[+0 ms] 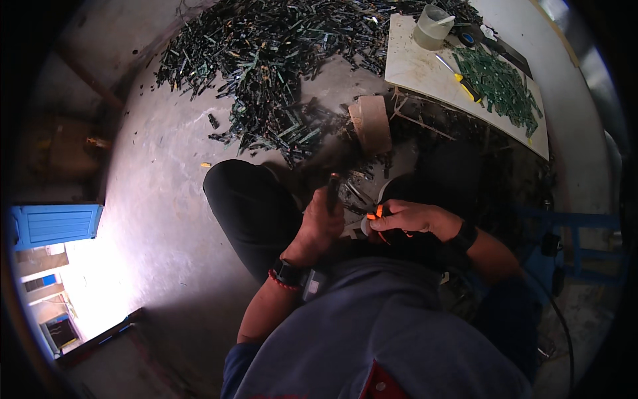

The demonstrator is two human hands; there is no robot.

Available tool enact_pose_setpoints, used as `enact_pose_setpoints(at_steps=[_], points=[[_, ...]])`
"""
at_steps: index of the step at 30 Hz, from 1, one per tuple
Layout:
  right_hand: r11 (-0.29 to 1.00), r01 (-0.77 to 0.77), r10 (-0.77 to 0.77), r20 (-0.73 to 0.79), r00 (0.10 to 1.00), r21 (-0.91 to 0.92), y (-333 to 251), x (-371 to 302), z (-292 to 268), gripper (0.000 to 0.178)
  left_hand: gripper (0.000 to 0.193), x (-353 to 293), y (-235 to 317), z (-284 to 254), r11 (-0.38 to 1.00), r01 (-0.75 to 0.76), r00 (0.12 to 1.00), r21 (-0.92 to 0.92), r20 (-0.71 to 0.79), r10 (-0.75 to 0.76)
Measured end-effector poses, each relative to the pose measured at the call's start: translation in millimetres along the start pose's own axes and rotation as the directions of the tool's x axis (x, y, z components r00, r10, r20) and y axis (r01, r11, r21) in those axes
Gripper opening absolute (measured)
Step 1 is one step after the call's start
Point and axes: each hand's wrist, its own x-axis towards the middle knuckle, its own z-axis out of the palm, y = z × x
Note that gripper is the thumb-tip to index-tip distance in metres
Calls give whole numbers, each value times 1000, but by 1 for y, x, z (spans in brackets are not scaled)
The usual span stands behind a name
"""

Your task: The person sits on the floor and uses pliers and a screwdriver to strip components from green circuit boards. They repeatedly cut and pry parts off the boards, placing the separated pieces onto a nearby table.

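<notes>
My left hand (321, 225) is closed around a dark, narrow strip-like piece (333, 191) that sticks up from the fist and has a coppery tip. Just to the right, my right hand (413, 219) grips an orange-handled tool (376, 213); it resembles pliers, but its working end is hard to make out. Both hands are over my lap, close together but apart. Past them on the floor, small loose pieces (359, 194) lie in shadow near a tan block (372, 125).
A large heap of dark and green strips (266, 80) covers the far floor. At far right, a pale board (411, 63) bears a translucent beaker (432, 28), a yellow-and-black screwdriver (468, 88), a tape roll (467, 40) and green strips (498, 86). A blue frame (585, 256) stands at right.
</notes>
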Motion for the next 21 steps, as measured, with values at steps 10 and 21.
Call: enact_pose_setpoints(at_steps=[10, 21], points=[[949, -79, 1, 246, 969, 306, -1, 5, -8, 28, 53, 0, -4, 0, 999, -30, 997, 39, 75, 27], [978, 211, -198, -358, 912, -5, -7, 2, -25, 28, 52, 17, -9, -10, 996, 38, 999, 84, -19, -37]])
